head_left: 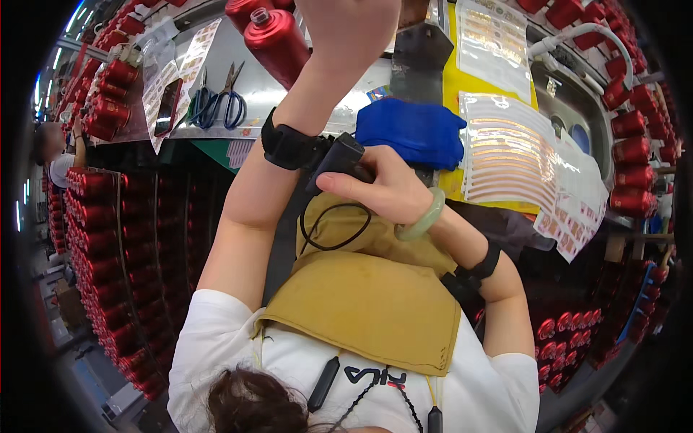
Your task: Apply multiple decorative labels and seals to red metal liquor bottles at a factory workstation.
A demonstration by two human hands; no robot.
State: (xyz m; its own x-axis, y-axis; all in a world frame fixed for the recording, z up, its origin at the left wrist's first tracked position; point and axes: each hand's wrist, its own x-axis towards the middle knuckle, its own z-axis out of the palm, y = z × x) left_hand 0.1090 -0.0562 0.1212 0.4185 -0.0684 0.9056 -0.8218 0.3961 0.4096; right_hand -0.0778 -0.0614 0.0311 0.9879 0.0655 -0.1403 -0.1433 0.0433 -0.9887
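Note:
My left hand (350, 29) reaches up to the top edge of the picture, and its fingers are out of sight. A black strap (289, 148) circles my left wrist. My right hand (390, 180), closed with the thumb on top, grips a small black box-shaped device (339, 160) beside that strap. A thin black cable (336, 247) loops below it. On my right wrist sits a pale green bangle (422, 216), with another black band (487, 263) further up the forearm. A glossy red bottle (278, 47) stands just left of my left hand.
Scissors (231, 101) and a phone (168, 107) lie on the metal table to the left. A folded blue cloth (411, 133) lies right of centre, near sticker sheets (505, 144) on a yellow board (451, 184). Racks of red bottles (108, 267) fill both sides. Another person (61, 159) is far left.

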